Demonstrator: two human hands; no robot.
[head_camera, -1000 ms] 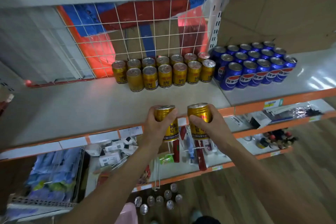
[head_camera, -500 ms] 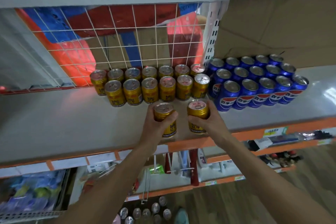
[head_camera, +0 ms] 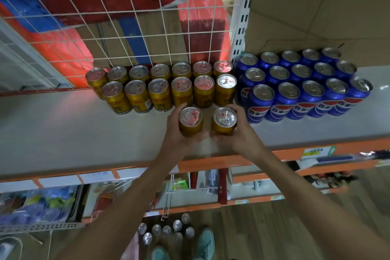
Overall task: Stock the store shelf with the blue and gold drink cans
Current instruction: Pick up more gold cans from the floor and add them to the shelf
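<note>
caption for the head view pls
Left hand and right hand each hold a gold metal drink can before rows of gold cans and blue cans on a grey shelf.

Glossy painted metal on the gold cans (head_camera: 160, 95) and blue cans (head_camera: 285, 103) alike, with duller silvery lids. The shelf (head_camera: 73, 129) is smooth, matt grey (faintly sheened), backed by white-coated wire mesh (head_camera: 163, 35). The cardboard (head_camera: 316, 6) is matt, and the floor (head_camera: 263, 228) is wood-grained.
</note>
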